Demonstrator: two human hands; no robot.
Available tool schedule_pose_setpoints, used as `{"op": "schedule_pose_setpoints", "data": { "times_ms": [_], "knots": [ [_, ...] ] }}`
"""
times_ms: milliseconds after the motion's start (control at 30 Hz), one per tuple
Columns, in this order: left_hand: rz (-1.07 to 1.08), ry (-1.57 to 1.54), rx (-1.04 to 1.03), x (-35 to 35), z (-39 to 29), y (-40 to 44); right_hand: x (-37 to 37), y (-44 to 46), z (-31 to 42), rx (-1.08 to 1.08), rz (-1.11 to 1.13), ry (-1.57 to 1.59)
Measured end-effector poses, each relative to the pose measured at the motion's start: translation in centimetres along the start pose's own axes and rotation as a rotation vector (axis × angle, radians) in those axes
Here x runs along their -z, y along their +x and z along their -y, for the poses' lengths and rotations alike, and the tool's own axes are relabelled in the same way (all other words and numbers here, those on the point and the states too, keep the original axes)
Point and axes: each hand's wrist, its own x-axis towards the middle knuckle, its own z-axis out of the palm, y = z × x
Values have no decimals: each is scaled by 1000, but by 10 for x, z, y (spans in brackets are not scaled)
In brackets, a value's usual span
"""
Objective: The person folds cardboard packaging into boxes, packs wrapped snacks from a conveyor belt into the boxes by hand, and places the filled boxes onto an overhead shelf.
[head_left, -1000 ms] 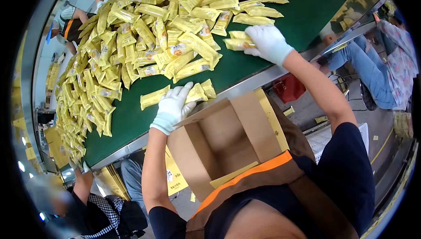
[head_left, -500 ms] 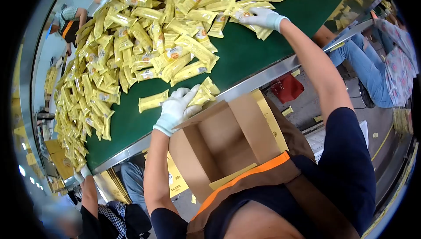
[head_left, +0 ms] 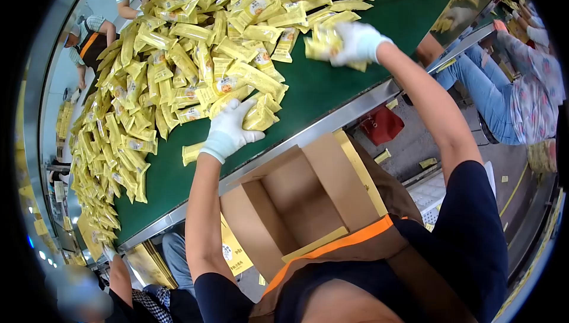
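My left hand (head_left: 230,128), in a white glove, is at the near edge of the pile. Its fingers and thumb are closed round yellow snack packets (head_left: 261,114). Farther right over the green belt (head_left: 332,86), my gloved right hand (head_left: 359,43) grips more yellow snack packets (head_left: 323,43), smeared by motion. One loose packet (head_left: 191,153) lies beside my left wrist. Against my apron, below the belt's metal edge, an open cardboard box (head_left: 296,195) stands with its flaps spread; its visible inside is bare brown card.
A large heap of yellow packets (head_left: 178,56) covers the belt's far and left parts. The belt's metal rail (head_left: 332,120) runs between the belt and the box. Co-workers stand opposite and sit on both sides. A red bag (head_left: 382,125) is below the rail.
My left hand has moved up and slightly left to the heap's edge, with packets in its grasp. My right hand has shifted slightly down, gathering packets off the belt. The box has tilted slightly.
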Motion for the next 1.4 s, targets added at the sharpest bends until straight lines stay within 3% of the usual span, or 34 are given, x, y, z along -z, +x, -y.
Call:
{"op": "schedule_pose_setpoints", "data": {
  "times_ms": [100, 167, 300, 500, 567, 633, 700, 733, 967, 1000, 1100, 1200, 1233, 1300, 1367, 1400],
  "knots": [
    [89, -1, -8, 13, -7, 5, 3, 61, -22, 27, -246, 150],
    [83, 40, 0, 12, -9, -2, -10, 97, -51, -40, -72, 168],
    [3, 76, -10, 0, -4, -29, 8, 42, -2, -113, 102, 45],
    [-180, -164, 13, -13, 8, -34, -1, 4, 4, 60, 285, 65],
    [-277, -65, -65, -23, 14, -33, -19, 6, -19, 81, 301, 229],
    [-124, 50, -24, -18, -1, -36, -3, -30, 12, 99, 309, -17],
    [-81, 66, -13, -10, -15, -39, -20, -53, 17, 413, 100, -341],
    [-74, 75, -13, -8, -18, -40, -19, -66, 29, 469, 47, -430],
    [-157, 11, -21, -31, -13, -41, -49, -46, 17, 491, 77, -85],
    [-17, -25, 36, -19, -18, -40, -47, -50, 26, 532, 143, -138],
    [61, -131, 178, 24, -27, -56, -35, -67, 43, 536, 160, -221],
    [-368, -265, 15, 33, 27, -83, -57, -58, 16, 434, 58, -42],
    [-330, -404, 26, 44, 39, -87, -58, -60, 20, 391, 45, -14],
    [-102, -400, 346, 49, 59, -96, -55, -61, 29, 331, 89, -56],
    [-131, -562, 453, 24, 93, -106, -53, -65, 32, 314, 95, -63],
    [-270, -684, 478, 11, 114, -108, -55, -64, 28, 329, 77, -67]
  ]
}}
